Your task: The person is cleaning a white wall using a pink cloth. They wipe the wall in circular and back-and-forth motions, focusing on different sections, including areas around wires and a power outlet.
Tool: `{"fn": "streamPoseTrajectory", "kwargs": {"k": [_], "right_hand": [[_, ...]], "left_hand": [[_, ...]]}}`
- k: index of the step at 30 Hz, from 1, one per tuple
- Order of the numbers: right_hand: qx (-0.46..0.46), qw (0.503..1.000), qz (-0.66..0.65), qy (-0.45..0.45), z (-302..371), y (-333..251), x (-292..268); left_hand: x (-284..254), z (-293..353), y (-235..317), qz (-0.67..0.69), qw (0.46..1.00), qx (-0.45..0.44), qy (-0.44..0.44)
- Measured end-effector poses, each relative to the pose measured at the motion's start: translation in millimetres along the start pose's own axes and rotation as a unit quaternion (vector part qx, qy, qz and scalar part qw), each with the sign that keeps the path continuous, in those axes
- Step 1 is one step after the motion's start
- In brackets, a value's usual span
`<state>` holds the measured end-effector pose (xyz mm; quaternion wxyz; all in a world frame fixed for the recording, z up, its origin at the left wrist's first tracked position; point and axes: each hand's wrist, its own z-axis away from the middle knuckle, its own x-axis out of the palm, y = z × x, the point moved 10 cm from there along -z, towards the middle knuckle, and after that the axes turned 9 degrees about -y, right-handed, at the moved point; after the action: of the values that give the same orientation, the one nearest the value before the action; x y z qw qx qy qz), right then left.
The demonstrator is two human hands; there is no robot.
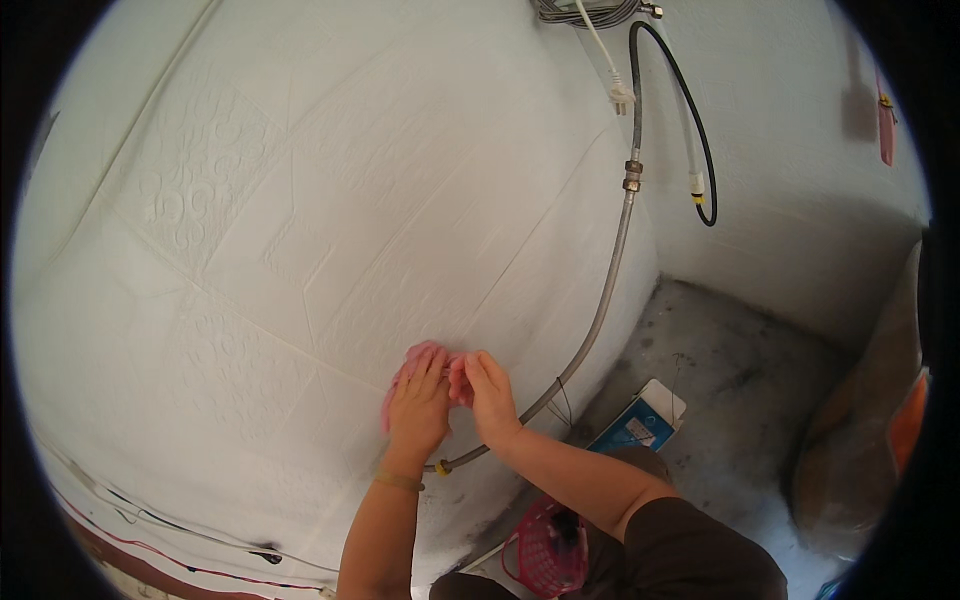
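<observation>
A crumpled pink cloth [388,410] is against the white patterned wall covering [420,230], low and near the centre. My left hand [420,405] grips it against the wall, fingers stretched over its top and a bracelet on the wrist. Right beside it, my right hand [490,400] is closed with curled fingers, and pink material shows at its fingertips. It looks like part of the same cloth, though its folds are partly hidden by my hands. Just below my hands runs the lower end of a grey flexible hose [600,320] with a yellow fitting.
A black hose [690,90] and a white plug [620,95] hang at the upper right. On the grey floor [730,350] lies a blue and white box [640,425]. A pink plastic basket [550,550] stands below my right forearm. Cables [180,525] run along the lower left.
</observation>
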<state>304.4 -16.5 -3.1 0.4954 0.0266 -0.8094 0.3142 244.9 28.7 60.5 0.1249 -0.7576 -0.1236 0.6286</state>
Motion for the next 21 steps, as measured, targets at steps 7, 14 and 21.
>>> {"fn": "streamPoseTrajectory", "kwargs": {"k": [7, 14, 21], "right_hand": [[-0.249, 0.927, 0.278, -0.018, 24.2, -81.7, 35.3], [-0.25, 0.923, 0.286, -0.062, 24.9, -87.8, 43.6], [-0.248, 0.883, 0.364, -0.16, 29.9, -65.6, 72.4]], "left_hand": [[-41.1, 16.9, -45.7, 0.45, 0.875, -0.119, 0.13], [-46.7, 7.2, -33.4, 0.876, 0.44, -0.104, 0.167], [-44.7, 12.8, -12.4, 0.892, 0.423, -0.108, 0.115]]}}
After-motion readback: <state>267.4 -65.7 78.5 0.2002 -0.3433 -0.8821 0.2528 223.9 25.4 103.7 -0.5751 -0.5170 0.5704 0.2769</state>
